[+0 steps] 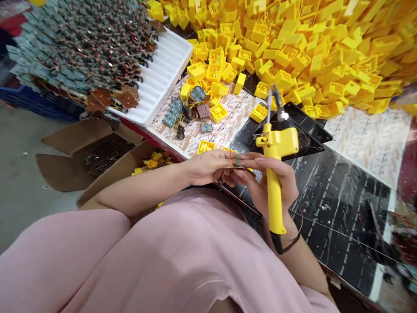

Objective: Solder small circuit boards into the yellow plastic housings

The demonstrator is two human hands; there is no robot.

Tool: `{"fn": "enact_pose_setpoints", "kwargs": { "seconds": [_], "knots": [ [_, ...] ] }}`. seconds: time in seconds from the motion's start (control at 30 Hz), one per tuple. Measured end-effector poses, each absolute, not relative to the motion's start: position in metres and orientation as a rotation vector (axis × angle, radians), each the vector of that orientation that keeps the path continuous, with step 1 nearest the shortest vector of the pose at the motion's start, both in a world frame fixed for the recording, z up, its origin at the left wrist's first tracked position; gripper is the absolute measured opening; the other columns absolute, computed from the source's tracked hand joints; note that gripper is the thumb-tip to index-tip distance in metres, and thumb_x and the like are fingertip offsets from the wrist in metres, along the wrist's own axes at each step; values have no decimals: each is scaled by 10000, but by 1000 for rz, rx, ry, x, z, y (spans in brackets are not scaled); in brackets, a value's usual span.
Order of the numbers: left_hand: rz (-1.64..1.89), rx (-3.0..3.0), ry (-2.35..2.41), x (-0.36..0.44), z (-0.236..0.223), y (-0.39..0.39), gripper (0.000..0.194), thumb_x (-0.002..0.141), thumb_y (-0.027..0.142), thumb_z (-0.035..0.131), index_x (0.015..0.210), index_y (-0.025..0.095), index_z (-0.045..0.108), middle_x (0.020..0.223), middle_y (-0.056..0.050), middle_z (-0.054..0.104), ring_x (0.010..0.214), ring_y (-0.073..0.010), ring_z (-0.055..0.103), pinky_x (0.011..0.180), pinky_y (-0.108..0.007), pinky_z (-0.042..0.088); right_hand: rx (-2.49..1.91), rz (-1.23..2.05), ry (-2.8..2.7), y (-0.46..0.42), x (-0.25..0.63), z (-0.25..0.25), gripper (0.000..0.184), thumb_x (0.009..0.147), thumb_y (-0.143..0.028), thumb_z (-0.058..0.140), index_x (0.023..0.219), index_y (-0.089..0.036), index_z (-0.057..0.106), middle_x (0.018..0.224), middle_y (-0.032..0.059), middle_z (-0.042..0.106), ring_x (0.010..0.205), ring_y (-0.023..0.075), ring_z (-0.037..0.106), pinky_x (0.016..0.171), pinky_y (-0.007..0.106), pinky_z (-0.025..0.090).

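Note:
My right hand (272, 182) is closed round the handle of a yellow soldering iron (276, 174), its metal tip pointing up and away. My left hand (211, 166) meets the right at the table's near edge, fingers pinched on a small part with thin coloured wires (235, 161); what the part is stays hidden between the fingers. Just beyond the hands lie a few loose yellow plastic housings (206, 146) and small circuit boards with wires (187, 111).
A huge heap of yellow housings (309, 43) fills the back of the table. A white tray (163, 78) at the left carries a pile of circuit boards (84, 43). A black triangular stand (306, 130) sits behind the iron. An open cardboard box (97, 161) stands on the floor.

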State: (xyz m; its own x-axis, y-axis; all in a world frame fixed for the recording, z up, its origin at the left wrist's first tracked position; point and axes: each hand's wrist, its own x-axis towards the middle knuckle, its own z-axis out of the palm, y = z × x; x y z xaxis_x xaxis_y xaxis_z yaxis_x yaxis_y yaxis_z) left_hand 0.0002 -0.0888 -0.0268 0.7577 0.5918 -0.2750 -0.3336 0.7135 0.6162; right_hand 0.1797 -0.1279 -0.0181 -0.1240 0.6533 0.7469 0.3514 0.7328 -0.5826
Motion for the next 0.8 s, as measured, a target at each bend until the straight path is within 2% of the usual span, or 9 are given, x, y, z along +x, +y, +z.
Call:
{"fn": "enact_pose_setpoints", "kwargs": {
  "seconds": [0.07, 0.13, 0.23, 0.3, 0.37, 0.47, 0.6, 0.73, 0.8],
  "knots": [
    [578, 618, 527, -10, -29, -95, 417, 747, 423, 971, 1046, 168, 834, 986, -84, 829, 861, -161, 772, 771, -252, 613, -818, 137, -1758, -133, 184, -18, 478, 919, -121, 795, 1332, -268, 605, 993, 2, 817, 898, 194, 824, 812, 305, 715],
    [653, 802, 590, -24, -31, -100, 328, 830, 353, 890, 1125, 217, 846, 1189, -83, 826, 1117, -194, 768, 971, -290, 599, -846, 25, -1801, -139, 190, -15, 563, 846, -73, 854, 1325, -270, 631, 1024, 4, 829, 844, 182, 824, 793, 269, 705],
    [739, 1262, 708, -39, -29, -109, 322, 931, 321, 774, 1248, 285, 817, 1449, -46, 727, 1450, -221, 612, 1278, -376, 420, -904, -105, -1907, -147, 197, -11, 592, 797, -60, 892, 1296, -274, 656, 1055, 18, 837, 845, 191, 826, 806, 266, 700],
    [783, 1478, 748, -40, -23, -113, 343, 952, 359, 751, 1283, 285, 801, 1538, -53, 657, 1530, -241, 533, 1355, -430, 317, -929, -163, -1966, -151, 197, -10, 573, 822, -64, 874, 1303, -279, 648, 1045, 26, 838, 860, 197, 827, 810, 271, 699],
    [788, 1518, 770, -35, -14, -117, 380, 953, 451, 750, 1271, 252, 805, 1517, -81, 673, 1514, -265, 552, 1339, -446, 354, -917, -151, -1991, -155, 194, -11, 599, 831, -39, 851, 1336, -277, 634, 1078, 43, 835, 912, 208, 828, 846, 288, 698],
    [801, 1371, 819, -25, -2, -121, 493, 915, 578, 775, 1228, 198, 812, 1350, -100, 775, 1355, -281, 686, 1204, -417, 519, -843, -116, -2010, -160, 189, -13, 649, 836, -16, 829, 1392, -271, 611, 1133, 57, 827, 972, 216, 824, 900, 315, 694],
    [937, 1228, 855, -17, -2, -124, 458, 841, 571, 857, 1056, 166, 839, 1147, -88, 837, 1130, -238, 777, 1063, -362, 602, -859, -167, -2022, -168, 187, -14, 611, 843, -32, 834, 1361, -268, 613, 1086, 48, 832, 929, 204, 825, 871, 303, 692],
    [824, 1116, 722, -11, -23, -122, 513, 807, 566, 899, 1147, 189, 835, 1269, -102, 807, 1296, -248, 714, 1177, -382, 528, -942, -199, -1962, -179, 195, -9, 594, 833, -50, 856, 1332, -270, 620, 1064, 27, 833, 866, 192, 823, 848, 288, 697],
    [696, 961, 627, -4, -34, -120, 550, 775, 517, 943, 1206, 200, 813, 1380, -122, 758, 1315, -244, 704, 1148, -365, 540, -957, -211, -1921, -184, 202, -4, 596, 830, -55, 864, 1333, -263, 620, 1071, 22, 830, 865, 185, 821, 855, 280, 697]
  ]
}}
